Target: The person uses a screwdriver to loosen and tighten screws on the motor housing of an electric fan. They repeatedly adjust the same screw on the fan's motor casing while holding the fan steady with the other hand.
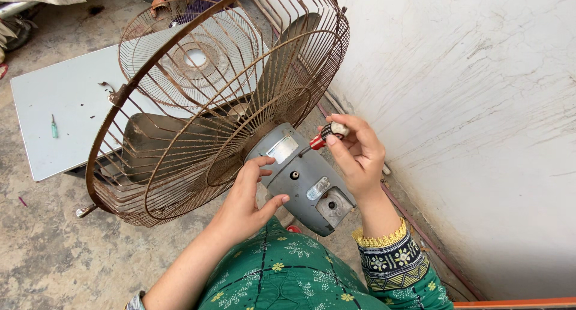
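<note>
I am looking down at a fan tilted across my lap, its rusty cage pointing away from me and its grey motor housing facing up toward me. My left hand is bracing that housing, thumb and fingers wrapped loosely against its lower left side, so the grip is resting on it rather than clenching. My right hand is pinching a small screwdriver with a red and black handle; the grip is closed on the handle, and the tip is touching the upper side of the housing, just beside a silver label. The blades are sitting inside the cage. Behind the fan, a second, detached guard is lying on a pale worktop, well apart from my hands. A small green-handled tool is lying on that worktop near its left edge. A white wall is running along my right side, and bare concrete floor is under everything.
</note>
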